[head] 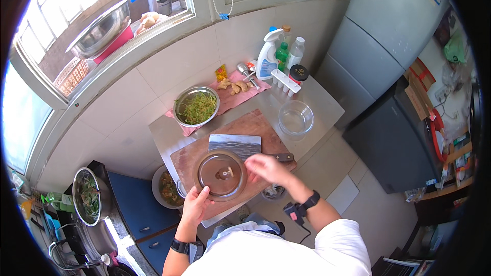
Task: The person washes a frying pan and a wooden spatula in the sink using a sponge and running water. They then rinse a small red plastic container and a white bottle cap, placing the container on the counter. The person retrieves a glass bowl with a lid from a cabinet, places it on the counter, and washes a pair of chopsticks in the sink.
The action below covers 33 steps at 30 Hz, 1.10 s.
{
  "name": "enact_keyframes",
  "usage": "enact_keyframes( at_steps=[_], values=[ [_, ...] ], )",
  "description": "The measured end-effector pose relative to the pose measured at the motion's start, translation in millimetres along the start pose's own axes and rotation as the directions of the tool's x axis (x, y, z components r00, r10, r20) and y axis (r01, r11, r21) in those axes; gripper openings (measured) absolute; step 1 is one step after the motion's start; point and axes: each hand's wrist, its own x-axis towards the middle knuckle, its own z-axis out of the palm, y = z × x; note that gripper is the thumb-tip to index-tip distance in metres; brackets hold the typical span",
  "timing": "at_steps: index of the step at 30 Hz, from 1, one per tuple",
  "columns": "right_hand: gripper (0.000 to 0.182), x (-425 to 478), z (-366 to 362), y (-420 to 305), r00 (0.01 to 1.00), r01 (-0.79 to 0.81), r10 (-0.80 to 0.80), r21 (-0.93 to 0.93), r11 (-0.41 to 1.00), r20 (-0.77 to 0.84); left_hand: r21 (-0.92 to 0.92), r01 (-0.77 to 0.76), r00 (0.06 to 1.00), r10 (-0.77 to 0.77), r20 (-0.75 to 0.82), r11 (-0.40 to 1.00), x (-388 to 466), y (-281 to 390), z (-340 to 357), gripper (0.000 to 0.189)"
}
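Observation:
A round see-through lid (pixel 210 172) with a small knob at its centre is tilted above the wooden chopping board (pixel 245 122). My left hand (pixel 196 203) grips its lower left rim, thumb on top. At the right rim are the fingers of my right hand (pixel 266 168), slightly blurred; whether they grip it is unclear. Beneath the lid and my right hand lies a cleaver (pixel 234 142) flat on the board. The lid hides part of the blade, and the black handle (pixel 284 157) points right.
On the steel table (pixel 326 109) stand a metal bowl of greens (pixel 197 107), a clear glass bowl (pixel 296 119), ginger (pixel 236 86), a spray bottle (pixel 267 59) and a dark-lidded jar (pixel 298 73). A scrap bucket (pixel 158 184) sits at lower left; a fridge (pixel 368 46) rises at right.

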Motion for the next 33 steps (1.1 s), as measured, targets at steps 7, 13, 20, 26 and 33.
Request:
enact_keyframes(
  at_steps=[7,13,20,26,33],
  values=[
    [0.034,3,-202,85,0.303,-0.466,-0.418,-0.516,0.719,-0.857,-0.100,-0.036,0.995,0.026,-0.097,0.994,-18,0,-36,0.016],
    [0.029,19,-202,70,0.608,-0.278,0.397,0.284,0.918,-0.687,-0.155,-0.074,0.988,0.051,-0.144,0.985,-31,2,-47,0.017],
    [0.036,29,-138,-6,0.667,-0.159,-0.040,-0.196,0.968,-0.744,-0.181,-0.161,0.968,0.119,-0.221,0.970,-52,8,-68,0.016],
    [0.051,66,-38,-73,0.818,0.075,-0.256,-0.346,0.935,-0.514,-0.191,-0.284,0.921,0.212,-0.326,0.940,-90,12,-95,0.017],
    [0.058,115,152,-117,0.902,0.366,-0.421,-0.357,0.860,-0.090,-0.186,-0.507,0.763,0.338,-0.551,0.842,-188,9,-143,0.017]
  ],
)
